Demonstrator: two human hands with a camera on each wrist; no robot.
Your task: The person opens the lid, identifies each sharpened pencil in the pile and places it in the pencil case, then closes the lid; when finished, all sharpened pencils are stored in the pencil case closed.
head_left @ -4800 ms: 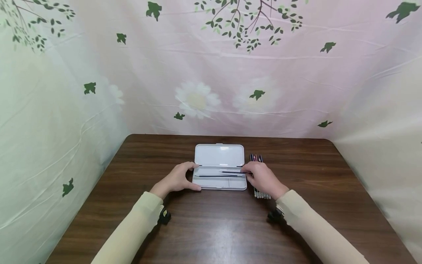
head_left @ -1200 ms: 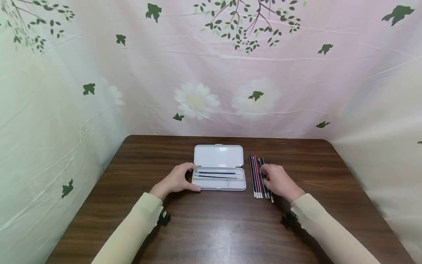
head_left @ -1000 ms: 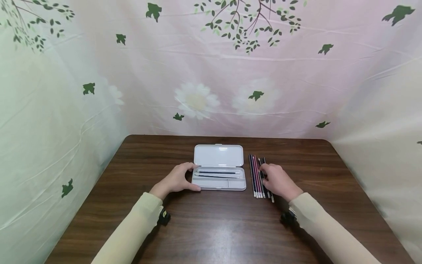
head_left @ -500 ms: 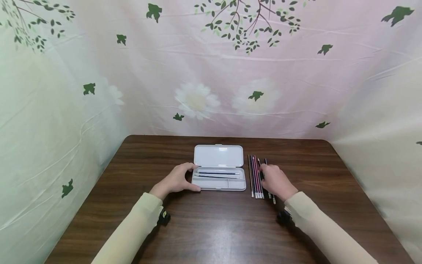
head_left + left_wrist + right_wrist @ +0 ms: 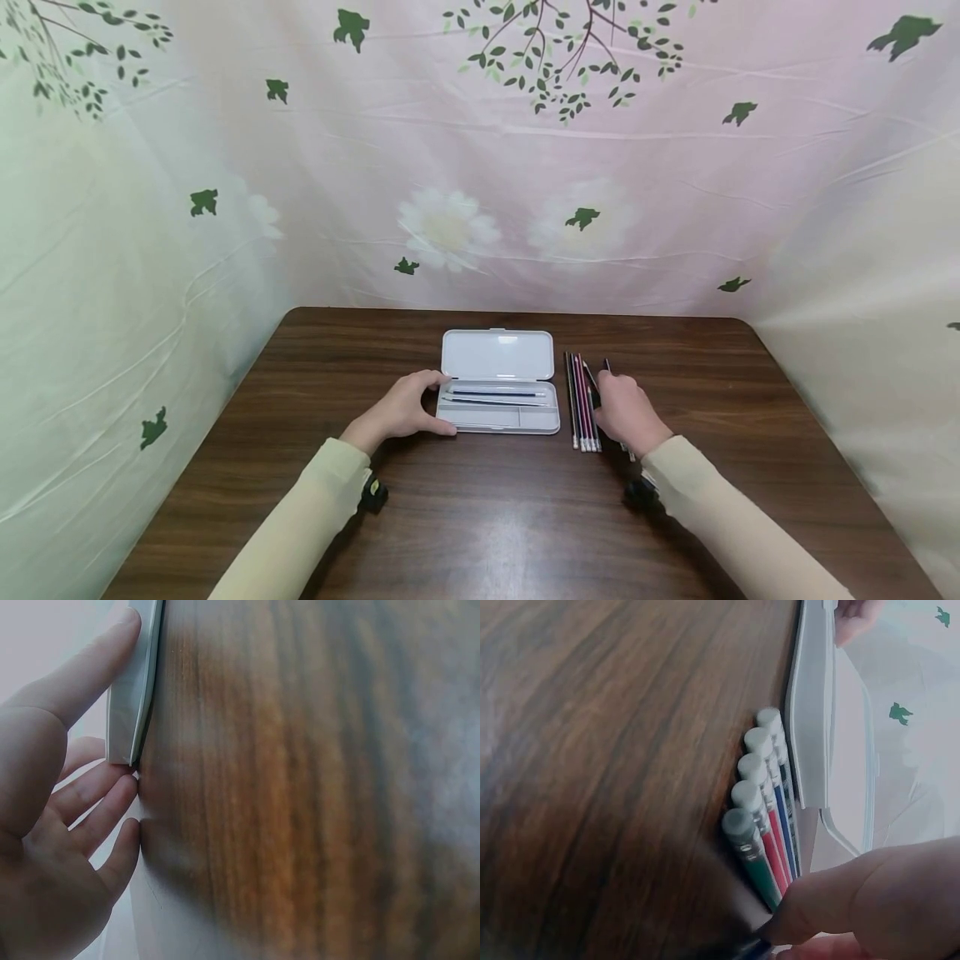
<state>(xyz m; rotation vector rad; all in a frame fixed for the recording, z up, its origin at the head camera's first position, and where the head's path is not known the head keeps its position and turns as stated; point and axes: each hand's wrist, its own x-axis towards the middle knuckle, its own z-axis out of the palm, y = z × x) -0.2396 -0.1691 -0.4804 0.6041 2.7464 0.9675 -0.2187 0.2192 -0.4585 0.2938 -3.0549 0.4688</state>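
Gripping an open, rectangular white plastic case (image 5: 480, 416) at frame centre: left hand (image 5: 401, 410), spread wide, thumb and fingers on opposite edges | right hand (image 5: 628, 410), right of centre, nearly closed, pinching a slim dark pencil (image 5: 607, 365) beside pink and dark eraser-tipped pencils (image 5: 583, 408)

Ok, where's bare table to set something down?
Bare: table in front of the case, between the sleeves; also left of the left hand and right of the right hand. Crowded: from case to right hand, where pencils lie.
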